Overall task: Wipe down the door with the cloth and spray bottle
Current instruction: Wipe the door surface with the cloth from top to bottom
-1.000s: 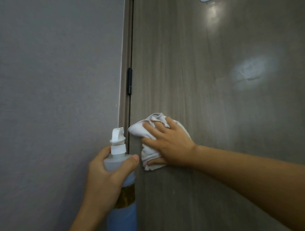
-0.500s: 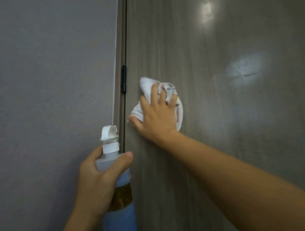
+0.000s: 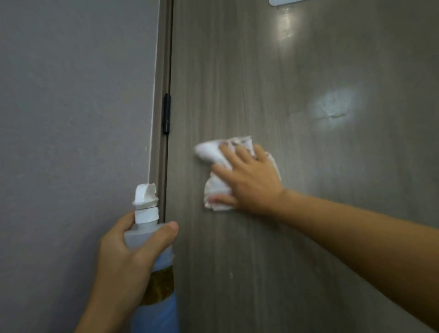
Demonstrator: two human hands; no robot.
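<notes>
A dark wood-grain door [image 3: 297, 261] fills the right of the view. My right hand [image 3: 249, 180] presses a crumpled white cloth [image 3: 213, 154] flat against it with spread fingers, a little right of the hinge. My left hand [image 3: 123, 261] grips the neck of a spray bottle [image 3: 154, 242] with a white nozzle, pale blue body and brown label, held upright low beside the door frame. The bottle's lower part is cut off by the frame's bottom edge.
A grey wall [image 3: 71, 142] lies left of the door frame [image 3: 161, 71]. A black hinge [image 3: 166, 114] sits on the door's left edge. Light reflections [image 3: 332, 107] show on the door, and a pale fitting [image 3: 285, 2] is at the top.
My right hand has slid the cloth down and to the right, away from the hinge, after moving up beside it. The bottle in my left hand stays nearly where it was.
</notes>
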